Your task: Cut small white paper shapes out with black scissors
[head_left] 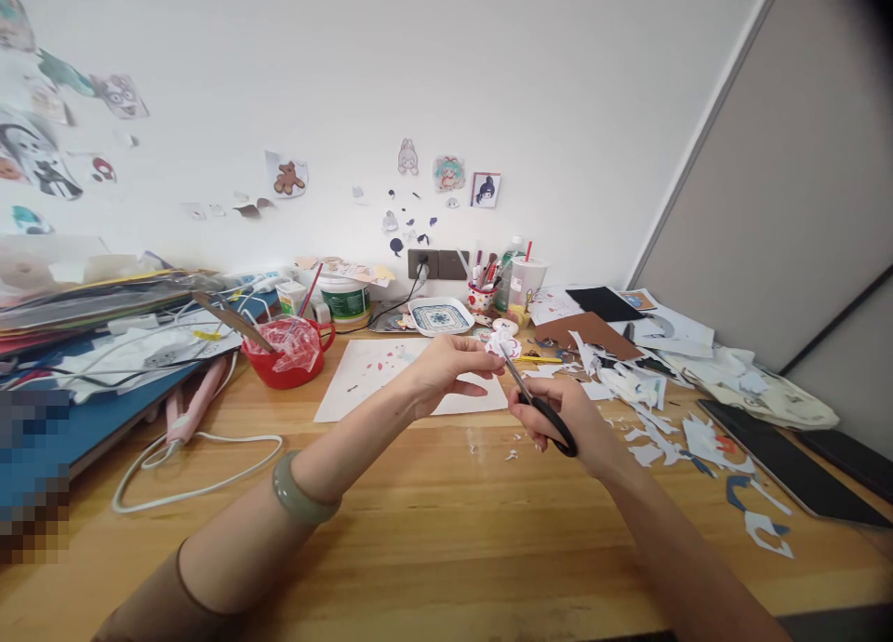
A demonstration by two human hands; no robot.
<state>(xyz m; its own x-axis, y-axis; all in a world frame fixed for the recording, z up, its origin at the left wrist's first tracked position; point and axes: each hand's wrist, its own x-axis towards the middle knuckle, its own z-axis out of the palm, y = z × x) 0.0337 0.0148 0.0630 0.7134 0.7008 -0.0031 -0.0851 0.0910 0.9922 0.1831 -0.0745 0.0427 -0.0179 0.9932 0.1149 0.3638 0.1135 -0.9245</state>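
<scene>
My left hand (453, 377) pinches a small white paper piece with red marks (503, 344) between thumb and fingers, above the table. In my right hand (558, 414) are black-handled scissors (534, 400), fingers wrapped round the handles. The metal blades point up and away, touching or crossing the paper; I cannot tell how far apart they are. Below and behind the left hand lies a white sheet (363, 377) with several small coloured cutouts on it. Tiny white scraps (512, 455) lie on the wood beneath the scissors.
Paper offcuts (648, 437) and a dark tablet-like slab (788, 461) are on the right. A red bowl (286, 367) lined with plastic stands left, near a looped white cord (199, 507). A patterned tray (441, 316), a brush cup (481, 298) and a lidded drink cup (528, 277) stand at the back.
</scene>
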